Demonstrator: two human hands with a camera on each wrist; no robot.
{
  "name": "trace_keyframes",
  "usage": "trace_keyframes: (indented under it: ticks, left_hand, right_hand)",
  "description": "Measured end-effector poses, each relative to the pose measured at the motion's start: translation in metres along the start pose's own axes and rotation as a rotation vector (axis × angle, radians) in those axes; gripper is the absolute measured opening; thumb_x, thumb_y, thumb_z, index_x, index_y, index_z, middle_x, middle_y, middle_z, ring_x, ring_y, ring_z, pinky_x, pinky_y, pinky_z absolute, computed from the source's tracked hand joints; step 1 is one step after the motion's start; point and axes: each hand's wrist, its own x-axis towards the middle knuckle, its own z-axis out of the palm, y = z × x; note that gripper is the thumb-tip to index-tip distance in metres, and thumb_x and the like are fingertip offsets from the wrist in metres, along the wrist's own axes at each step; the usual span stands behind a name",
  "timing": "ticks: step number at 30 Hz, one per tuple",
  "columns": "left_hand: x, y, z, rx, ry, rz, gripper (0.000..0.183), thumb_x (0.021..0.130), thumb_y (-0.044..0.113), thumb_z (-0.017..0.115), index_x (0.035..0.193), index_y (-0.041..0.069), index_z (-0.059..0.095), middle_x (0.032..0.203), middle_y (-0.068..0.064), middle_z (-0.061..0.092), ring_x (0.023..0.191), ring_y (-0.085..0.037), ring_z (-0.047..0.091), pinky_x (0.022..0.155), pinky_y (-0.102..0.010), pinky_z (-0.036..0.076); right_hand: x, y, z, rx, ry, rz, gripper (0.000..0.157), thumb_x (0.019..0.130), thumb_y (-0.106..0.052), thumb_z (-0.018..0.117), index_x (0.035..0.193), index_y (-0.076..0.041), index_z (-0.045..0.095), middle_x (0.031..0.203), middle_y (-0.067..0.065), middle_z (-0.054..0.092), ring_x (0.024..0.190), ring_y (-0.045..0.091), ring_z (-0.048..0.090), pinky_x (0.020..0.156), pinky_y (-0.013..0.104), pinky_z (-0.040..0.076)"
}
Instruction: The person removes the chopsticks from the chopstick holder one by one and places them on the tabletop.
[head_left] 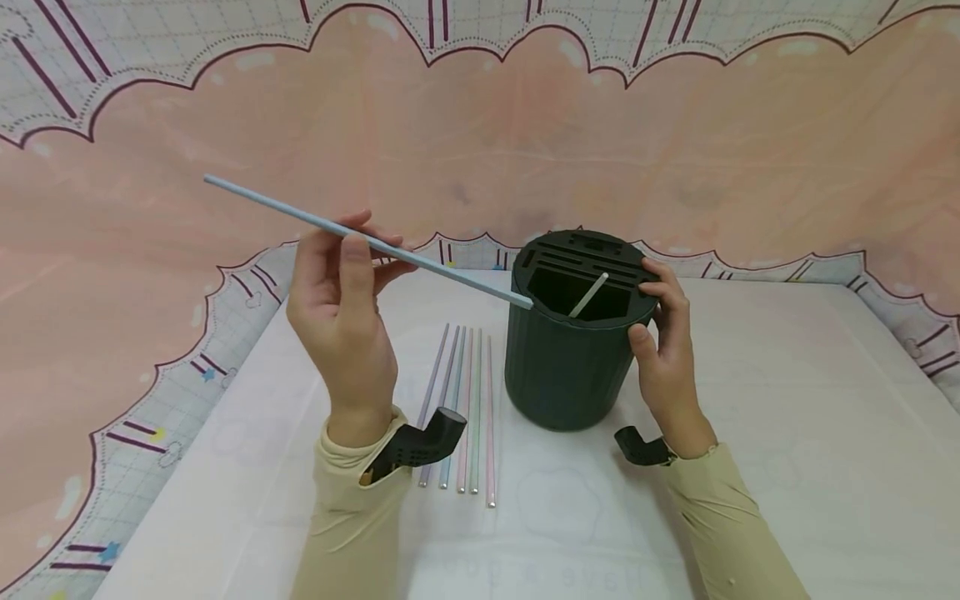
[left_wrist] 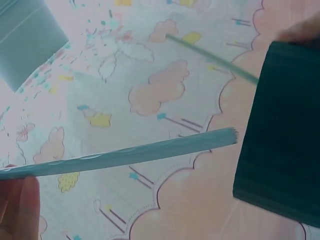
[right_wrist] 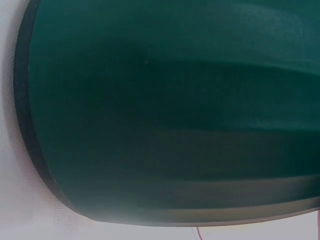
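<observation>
My left hand point(head_left: 345, 333) pinches a long light blue stick point(head_left: 300, 214) near its middle, thumb against the fingers. The stick slants down to the right, and its lower end is by the rim of a dark green bucket point(head_left: 566, 375). In the left wrist view, a small gap shows between the blue stick point(left_wrist: 150, 153) and the bucket wall point(left_wrist: 285, 135). My right hand point(head_left: 671, 367) grips the bucket's right rim, fingers on top and thumb on the side. A pale stick point(head_left: 588, 295) leans out of the bucket's open half. The bucket's wall point(right_wrist: 165, 100) fills the right wrist view.
Several thin pastel sticks point(head_left: 490, 417) lie side by side on the white table point(head_left: 810, 400), left of the bucket. A slotted lid part point(head_left: 585, 248) covers the bucket's far half. Behind the table hangs a peach patterned cloth point(head_left: 465, 150).
</observation>
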Motion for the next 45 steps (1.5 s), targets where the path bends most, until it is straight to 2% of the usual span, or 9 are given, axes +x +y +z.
trace_keyframes:
  ticks: [6, 10, 13, 16, 21, 25, 29, 36, 45]
  left_hand:
    - [0.003, 0.0, -0.002, 0.054, 0.008, -0.006, 0.016, 0.088, 0.0, 0.049, 0.099, -0.006, 0.059, 0.077, -0.02, 0.054, 0.067, -0.028, 0.057, 0.062, -0.035, 0.051]
    - [0.004, -0.008, -0.009, 0.158, -0.039, -0.039, 0.019, 0.088, 0.003, 0.052, 0.101, -0.008, 0.06, 0.074, -0.019, 0.055, 0.064, -0.024, 0.056, 0.059, -0.031, 0.05]
    - [0.005, -0.02, -0.017, 0.298, -0.085, -0.105, 0.021, 0.088, 0.007, 0.054, 0.104, -0.004, 0.063, 0.073, -0.015, 0.058, 0.064, -0.022, 0.055, 0.059, -0.029, 0.05]
    - [0.005, -0.039, -0.029, 0.446, -0.134, -0.173, 0.022, 0.088, 0.017, 0.057, 0.105, 0.006, 0.066, 0.074, -0.01, 0.061, 0.065, -0.018, 0.056, 0.058, -0.027, 0.05]
    - [0.002, -0.067, -0.044, 0.74, -0.246, -0.209, 0.025, 0.087, 0.029, 0.057, 0.104, 0.013, 0.068, 0.076, -0.002, 0.063, 0.066, -0.01, 0.057, 0.054, -0.026, 0.05]
    - [-0.002, -0.079, -0.049, 0.968, -0.364, -0.229, 0.026, 0.088, 0.028, 0.057, 0.105, 0.012, 0.067, 0.077, 0.001, 0.065, 0.065, -0.01, 0.057, 0.054, -0.025, 0.047]
    - [-0.006, -0.085, -0.053, 1.131, -0.47, -0.328, 0.029, 0.088, 0.031, 0.055, 0.11, 0.015, 0.065, 0.08, 0.003, 0.067, 0.069, -0.013, 0.059, 0.055, -0.029, 0.043]
    - [-0.011, -0.094, -0.061, 1.296, -0.594, -0.489, 0.027, 0.089, 0.034, 0.052, 0.11, 0.022, 0.065, 0.083, 0.005, 0.066, 0.067, -0.016, 0.058, 0.05, -0.031, 0.041]
    - [-0.024, -0.109, -0.077, 1.396, -0.724, -0.699, 0.029, 0.089, 0.034, 0.051, 0.11, 0.017, 0.063, 0.091, 0.0, 0.066, 0.072, -0.02, 0.059, 0.052, -0.034, 0.044]
  right_hand:
    - [0.0, 0.001, 0.0, 0.002, 0.004, -0.005, 0.068, 0.087, -0.048, 0.048, 0.117, 0.01, 0.03, 0.14, 0.017, 0.025, 0.127, 0.03, 0.024, 0.1, 0.035, 0.024]
    - [0.0, 0.002, 0.0, 0.002, -0.001, -0.007, 0.068, 0.087, -0.048, 0.048, 0.118, 0.01, 0.03, 0.14, 0.016, 0.025, 0.127, 0.03, 0.024, 0.099, 0.035, 0.024]
    - [0.0, 0.002, 0.0, 0.001, -0.001, -0.009, 0.068, 0.087, -0.047, 0.048, 0.118, 0.01, 0.03, 0.14, 0.016, 0.025, 0.127, 0.03, 0.025, 0.099, 0.035, 0.025]
    - [0.0, 0.002, 0.001, 0.009, 0.001, -0.008, 0.068, 0.087, -0.047, 0.048, 0.117, 0.011, 0.03, 0.14, 0.017, 0.025, 0.127, 0.03, 0.025, 0.097, 0.034, 0.026]
    - [0.001, 0.001, 0.0, 0.016, -0.001, 0.0, 0.068, 0.087, -0.047, 0.048, 0.117, 0.011, 0.031, 0.14, 0.017, 0.025, 0.127, 0.029, 0.025, 0.097, 0.034, 0.026]
    - [0.001, 0.0, -0.002, 0.01, -0.002, 0.01, 0.068, 0.087, -0.047, 0.048, 0.118, 0.011, 0.031, 0.14, 0.015, 0.025, 0.128, 0.029, 0.023, 0.098, 0.035, 0.024]
    - [0.001, 0.0, -0.002, 0.02, -0.001, 0.014, 0.068, 0.087, -0.048, 0.048, 0.117, 0.011, 0.031, 0.14, 0.016, 0.025, 0.128, 0.029, 0.024, 0.098, 0.034, 0.025]
    - [0.0, -0.002, -0.003, 0.029, 0.005, 0.008, 0.069, 0.086, -0.048, 0.049, 0.117, 0.011, 0.032, 0.14, 0.017, 0.026, 0.128, 0.03, 0.024, 0.097, 0.035, 0.025]
    - [-0.003, -0.003, -0.005, 0.025, 0.001, 0.011, 0.07, 0.086, -0.049, 0.049, 0.117, 0.011, 0.031, 0.14, 0.016, 0.026, 0.128, 0.028, 0.024, 0.097, 0.034, 0.025]
